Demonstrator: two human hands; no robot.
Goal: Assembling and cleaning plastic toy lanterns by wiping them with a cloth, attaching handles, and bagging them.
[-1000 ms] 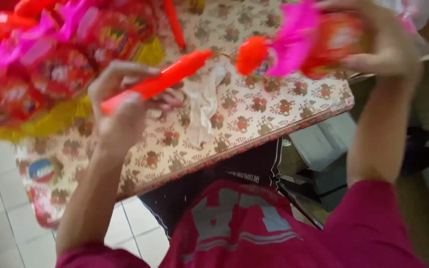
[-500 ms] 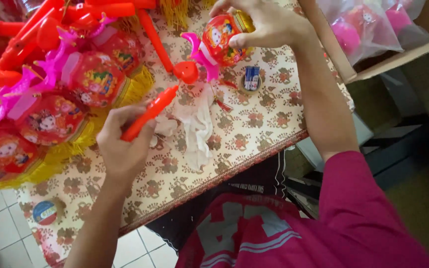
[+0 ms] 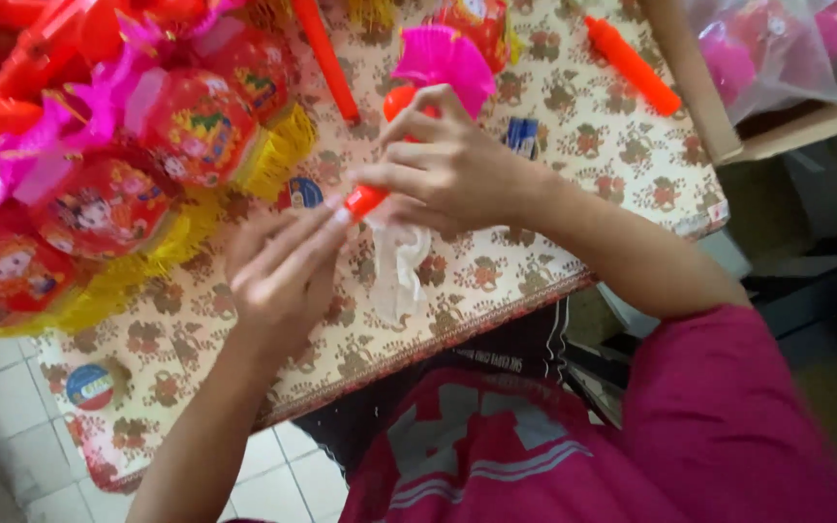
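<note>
My right hand (image 3: 448, 169) is closed around an orange plastic handle (image 3: 368, 199), of which only a short end shows under my fingers. My left hand (image 3: 283, 266) reaches in from the lower left, its fingertips touching that end. Just above my right hand sit an orange ball piece (image 3: 399, 100) and a pink pleated frill (image 3: 443, 58) of a small lantern. A crumpled clear plastic wrapper (image 3: 397, 266) lies on the patterned tablecloth (image 3: 496, 281) below both hands.
A heap of red and pink lanterns (image 3: 99, 174) with yellow fringe fills the left side. Loose orange handles (image 3: 632, 66) and a long red stick (image 3: 326, 58) lie on the table. A cardboard box (image 3: 787, 126) with bagged pink items stands at the right. White floor tiles (image 3: 12, 407) show lower left.
My two hands have come together at the table's middle. The right hand lowered the lantern and now grips the orange handle that the left hand held alone before.
</note>
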